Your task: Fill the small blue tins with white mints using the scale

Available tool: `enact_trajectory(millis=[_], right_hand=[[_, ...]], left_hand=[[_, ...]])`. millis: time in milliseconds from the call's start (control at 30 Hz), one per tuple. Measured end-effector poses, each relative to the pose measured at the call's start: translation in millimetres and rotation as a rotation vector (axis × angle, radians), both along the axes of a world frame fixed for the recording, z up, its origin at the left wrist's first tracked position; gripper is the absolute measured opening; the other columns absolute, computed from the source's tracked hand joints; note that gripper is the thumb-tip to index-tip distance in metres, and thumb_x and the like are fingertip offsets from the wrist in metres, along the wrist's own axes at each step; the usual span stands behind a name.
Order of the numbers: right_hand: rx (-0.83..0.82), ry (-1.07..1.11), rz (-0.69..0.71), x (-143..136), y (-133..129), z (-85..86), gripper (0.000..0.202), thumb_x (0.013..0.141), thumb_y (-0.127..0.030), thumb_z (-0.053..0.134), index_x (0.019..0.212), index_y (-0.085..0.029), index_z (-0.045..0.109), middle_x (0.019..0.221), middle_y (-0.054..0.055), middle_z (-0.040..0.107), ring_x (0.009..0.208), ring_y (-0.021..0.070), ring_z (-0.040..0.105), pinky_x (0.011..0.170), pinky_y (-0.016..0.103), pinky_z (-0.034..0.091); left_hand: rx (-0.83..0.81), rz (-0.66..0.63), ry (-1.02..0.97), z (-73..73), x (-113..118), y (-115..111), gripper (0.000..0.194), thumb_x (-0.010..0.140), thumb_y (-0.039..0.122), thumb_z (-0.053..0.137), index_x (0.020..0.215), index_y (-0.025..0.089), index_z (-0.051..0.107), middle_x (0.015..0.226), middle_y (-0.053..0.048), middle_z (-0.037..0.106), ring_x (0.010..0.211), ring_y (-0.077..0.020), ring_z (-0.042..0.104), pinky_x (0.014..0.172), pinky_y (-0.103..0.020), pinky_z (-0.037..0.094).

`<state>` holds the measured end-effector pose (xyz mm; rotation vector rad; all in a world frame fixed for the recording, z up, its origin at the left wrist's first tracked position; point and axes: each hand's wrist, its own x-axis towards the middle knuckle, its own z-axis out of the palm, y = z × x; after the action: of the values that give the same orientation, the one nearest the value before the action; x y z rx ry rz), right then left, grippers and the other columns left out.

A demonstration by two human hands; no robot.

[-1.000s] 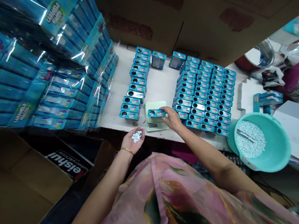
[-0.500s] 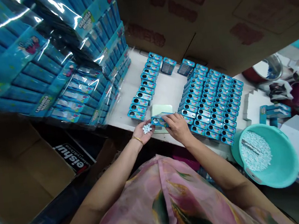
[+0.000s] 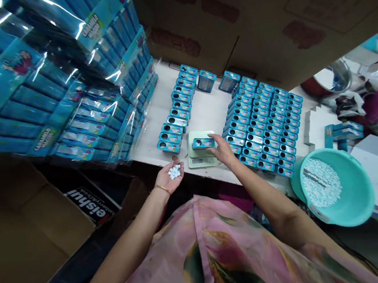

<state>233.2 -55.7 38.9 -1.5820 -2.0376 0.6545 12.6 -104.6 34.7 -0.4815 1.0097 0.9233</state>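
Observation:
My left hand (image 3: 169, 177) is cupped palm up at the table's front edge, holding a small heap of white and pale blue candies (image 3: 174, 171). My right hand (image 3: 222, 150) has its fingers on the right end of a blue candy tin (image 3: 203, 143). That tin stands upright on a pale green digital scale (image 3: 198, 161), and its top has a round opening at the left. To the left of the scale runs a row of similar blue tins (image 3: 181, 104). Several more rows of tins (image 3: 253, 137) are packed together to the right, just beyond my right hand.
Plastic-wrapped stacks of blue boxes (image 3: 53, 98) rise at the left. A large cardboard carton (image 3: 216, 23) stands behind the table (image 3: 202, 112). At the right is a turquoise basin (image 3: 353, 190) holding candies and a metal scoop-like tool. An open cardboard box (image 3: 23, 226) sits lower left.
My left hand has moved away from the tin, down and left, with the candies still in its palm. My right hand has set the tin upright on the scale.

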Motion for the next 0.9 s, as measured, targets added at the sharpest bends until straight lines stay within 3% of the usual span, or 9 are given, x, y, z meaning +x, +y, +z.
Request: enact_trajectory(millis=[100,167,233,300,467,533,600,800,900], right_hand=[[0.122,-0.190,0.098,-17.8,-31.3,25.0,0.031,0.080,-0.027,0.047,0.109,-0.017,0.049,0.114,0.012,0.048,0.105,0.0234,0.041,0.086,0.039,0.034],[0.095,-0.262,0.327,-39.5,-56.5,34.1,0.022,0.083,-0.025,0.042,0.100,-0.017,0.053,0.102,0.011,0.054,0.092,0.0198,0.047,0.078,0.034,0.038],[0.047,-0.319,0.581,-61.4,-78.1,32.8,0.018,0.085,-0.026,0.041,0.092,-0.017,0.055,0.089,0.007,0.056,0.082,0.0172,0.048,0.070,0.031,0.038],[-0.006,-0.375,0.727,-76.7,-91.8,24.9,0.015,0.084,-0.027,0.043,0.087,-0.017,0.054,0.084,0.004,0.055,0.080,0.0164,0.047,0.069,0.030,0.038],[-0.101,-0.349,0.832,-77.8,-99.4,15.0,0.017,0.084,-0.030,0.044,0.085,-0.016,0.054,0.087,0.003,0.055,0.080,0.0141,0.047,0.067,0.026,0.037],[-0.074,-0.276,0.811,-67.5,-98.7,19.8,0.019,0.084,-0.031,0.043,0.088,-0.017,0.054,0.088,0.003,0.055,0.080,0.0139,0.047,0.069,0.026,0.037],[-0.014,-0.211,0.689,-51.9,-95.1,25.3,0.019,0.085,-0.029,0.040,0.090,-0.017,0.055,0.088,0.004,0.055,0.079,0.0143,0.047,0.070,0.027,0.038],[0.108,-0.119,0.021,8.7,-49.1,27.6,0.029,0.081,-0.027,0.044,0.108,-0.017,0.048,0.106,0.011,0.049,0.099,0.0207,0.044,0.083,0.035,0.038],[0.076,-0.130,0.000,21.9,-21.6,28.6,0.042,0.077,-0.031,0.051,0.115,-0.019,0.041,0.114,0.011,0.044,0.105,0.0230,0.041,0.086,0.038,0.036]], left_hand=[[-0.017,0.003,0.005,0.7,4.7,-11.3,0.016,0.078,0.010,0.042,0.075,0.008,0.058,0.069,-0.010,0.061,0.068,-0.0162,0.061,0.057,-0.025,0.052],[-0.018,-0.048,-0.017,1.3,9.3,-20.2,0.018,0.078,0.010,0.041,0.073,0.008,0.058,0.065,-0.008,0.061,0.063,-0.0150,0.061,0.055,-0.025,0.051],[-0.028,-0.139,-0.053,1.9,13.4,-29.5,0.020,0.079,0.011,0.040,0.072,0.007,0.058,0.062,-0.007,0.060,0.056,-0.0131,0.059,0.051,-0.023,0.050],[-0.055,-0.222,-0.085,2.1,16.0,-38.4,0.022,0.080,0.012,0.039,0.072,0.008,0.059,0.060,-0.007,0.060,0.053,-0.0124,0.058,0.048,-0.023,0.049],[-0.124,-0.257,-0.105,-2.3,14.4,-54.1,0.021,0.080,0.013,0.039,0.073,0.008,0.059,0.062,-0.007,0.061,0.057,-0.0134,0.060,0.051,-0.023,0.049],[-0.124,-0.248,-0.108,-6.4,11.5,-57.6,0.020,0.079,0.012,0.041,0.074,0.007,0.059,0.062,-0.007,0.061,0.057,-0.0138,0.060,0.052,-0.024,0.050],[-0.111,-0.233,-0.094,-10.9,8.0,-60.1,0.018,0.078,0.011,0.041,0.075,0.007,0.059,0.066,-0.009,0.062,0.062,-0.0160,0.061,0.057,-0.028,0.052],[-0.136,-0.141,-0.004,-20.1,-4.9,-62.8,0.016,0.077,0.008,0.042,0.077,0.007,0.057,0.075,-0.014,0.063,0.073,-0.0198,0.062,0.064,-0.033,0.053],[-0.147,-0.099,0.034,-19.4,-8.9,-60.0,0.016,0.078,0.009,0.041,0.077,0.008,0.057,0.074,-0.013,0.062,0.072,-0.0194,0.062,0.062,-0.033,0.054]])
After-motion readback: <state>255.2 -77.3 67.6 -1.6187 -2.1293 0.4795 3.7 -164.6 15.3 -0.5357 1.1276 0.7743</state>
